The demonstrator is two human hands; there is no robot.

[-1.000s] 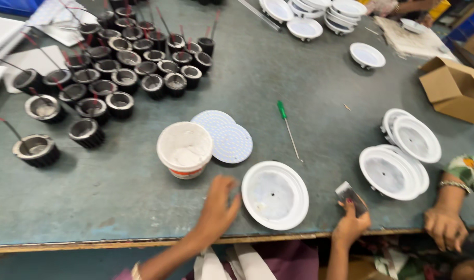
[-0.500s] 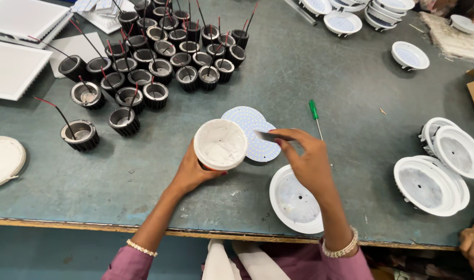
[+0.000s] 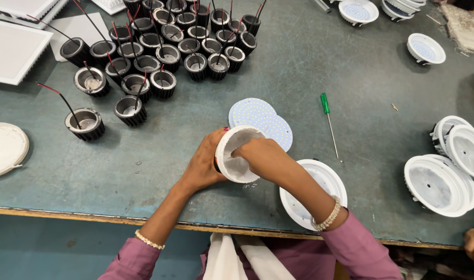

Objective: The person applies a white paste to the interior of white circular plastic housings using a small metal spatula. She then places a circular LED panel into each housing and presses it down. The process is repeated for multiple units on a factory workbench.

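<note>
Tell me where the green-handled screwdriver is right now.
In the head view the green-handled screwdriver lies flat on the grey-green table, right of centre, just right of the round white LED discs and above the white round housing beside the right hand.

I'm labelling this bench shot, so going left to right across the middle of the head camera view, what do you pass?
White round plate → lone black heat sink with a red wire → left hand → white tub → green-handled screwdriver → white lamp housing.

Left hand (image 3: pixel 203 166) cupped, fingers curled outward, right hand (image 3: pixel 263 155) bent at wrist, forearms converging
</note>
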